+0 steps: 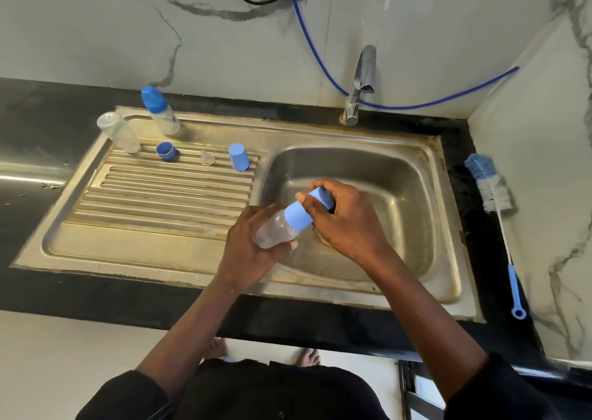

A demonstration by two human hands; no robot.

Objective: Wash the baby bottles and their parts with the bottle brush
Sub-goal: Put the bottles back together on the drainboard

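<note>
Over the sink basin (400, 176) my left hand (246, 253) grips the clear body of a baby bottle (277, 229), tilted with its top up and to the right. My right hand (346, 217) grips the bottle's light blue cap (315, 203). On the drainboard (144, 227) stand a capped bottle (160, 110), an open clear bottle (118, 133), a blue screw ring (166, 151), a clear teat (207, 157) and a blue cap (239, 157). The bottle brush (495, 208) lies on the counter to the right of the sink.
A chrome tap (360, 83) stands behind the basin, with no water running. A blue hose (320, 57) and other tubes hang along the marble wall. Black countertop (38, 125) surrounds the sink; a wall closes off the right side.
</note>
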